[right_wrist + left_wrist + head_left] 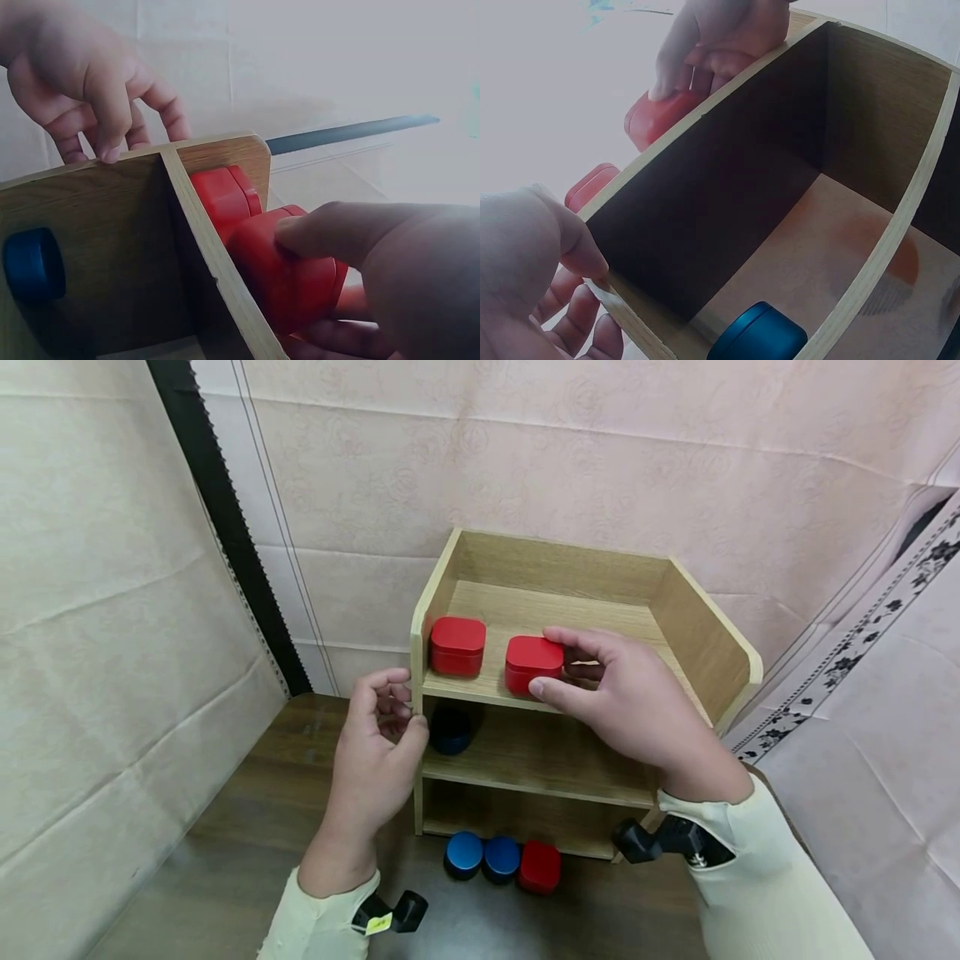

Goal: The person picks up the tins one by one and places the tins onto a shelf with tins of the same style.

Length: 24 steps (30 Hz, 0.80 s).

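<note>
On the top level of a small wooden shelf (562, 545), my right hand (637, 702) holds a red square box with rounded corners (533, 665) between thumb and fingers, near the front edge. A second red box (457, 647) stands left of it against the side panel. My left hand (377, 768) grips the front edge of the shelf's left side panel, its thumb on the edge (585, 251) and fingers curled outside. One dark blue round tin (451, 733) sits at the left of the middle level; the right wrist view also shows this blue tin (34, 264).
Before the shelf, two blue round tins (463, 853) and another red box (540, 867) stand in a row on the dark wooden table (247, 852). Pale cloth (360, 468) hangs behind and at both sides. A black strip (225, 518) runs down the left.
</note>
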### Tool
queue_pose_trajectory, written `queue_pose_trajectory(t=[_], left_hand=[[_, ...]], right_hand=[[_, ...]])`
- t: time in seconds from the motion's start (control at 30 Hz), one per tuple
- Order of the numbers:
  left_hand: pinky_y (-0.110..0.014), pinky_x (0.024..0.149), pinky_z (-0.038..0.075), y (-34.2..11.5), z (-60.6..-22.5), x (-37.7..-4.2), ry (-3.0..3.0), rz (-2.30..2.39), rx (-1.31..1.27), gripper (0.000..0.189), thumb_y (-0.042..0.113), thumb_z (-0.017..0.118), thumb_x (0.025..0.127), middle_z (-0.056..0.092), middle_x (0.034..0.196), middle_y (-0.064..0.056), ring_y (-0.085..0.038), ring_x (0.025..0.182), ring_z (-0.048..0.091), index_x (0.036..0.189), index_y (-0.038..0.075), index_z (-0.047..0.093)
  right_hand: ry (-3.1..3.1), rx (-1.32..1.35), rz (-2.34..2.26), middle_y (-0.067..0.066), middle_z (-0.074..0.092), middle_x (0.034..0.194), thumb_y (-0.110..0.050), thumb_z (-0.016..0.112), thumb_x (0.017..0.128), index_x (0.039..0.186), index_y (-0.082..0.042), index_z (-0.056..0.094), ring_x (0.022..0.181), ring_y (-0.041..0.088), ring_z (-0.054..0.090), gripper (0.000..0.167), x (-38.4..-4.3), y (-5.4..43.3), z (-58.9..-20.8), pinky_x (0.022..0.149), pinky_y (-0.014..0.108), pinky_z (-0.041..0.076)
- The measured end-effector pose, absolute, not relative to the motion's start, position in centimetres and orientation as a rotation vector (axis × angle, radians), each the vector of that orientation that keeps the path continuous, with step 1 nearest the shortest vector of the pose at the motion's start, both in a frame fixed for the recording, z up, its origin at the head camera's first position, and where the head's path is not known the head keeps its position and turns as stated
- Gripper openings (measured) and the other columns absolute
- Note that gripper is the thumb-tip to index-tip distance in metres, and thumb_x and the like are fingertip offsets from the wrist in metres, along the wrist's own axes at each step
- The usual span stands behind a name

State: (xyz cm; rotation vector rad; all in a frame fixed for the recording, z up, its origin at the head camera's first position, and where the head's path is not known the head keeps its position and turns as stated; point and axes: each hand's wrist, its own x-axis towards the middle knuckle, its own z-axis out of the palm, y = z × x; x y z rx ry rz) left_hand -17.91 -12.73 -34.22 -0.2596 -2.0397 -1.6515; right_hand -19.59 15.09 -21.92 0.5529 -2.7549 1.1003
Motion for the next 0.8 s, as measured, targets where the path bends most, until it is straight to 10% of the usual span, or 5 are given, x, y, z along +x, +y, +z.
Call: queue_pose_trajectory(t=[0.8], left_hand=[[-0.034, 0.089, 0.052, -12.8, -34.3, -18.0, -2.038, -1.656, -0.26, 0.054, -0.006, 0.067, 0.101, 0.057, 0.125, -0.006, -0.021, 0.109, 0.057, 0.148, 0.017, 0.054]], right_hand=[[-2.813, 0.545, 1.131, 0.006, 0.074, 0.144, -0.037, 0.088, 0.098, 0.161, -0.024, 0.062, 0.129, 0.03, 0.077, 0.069, -21.4, 13.7, -21.5, 0.113, 0.051, 0.06]])
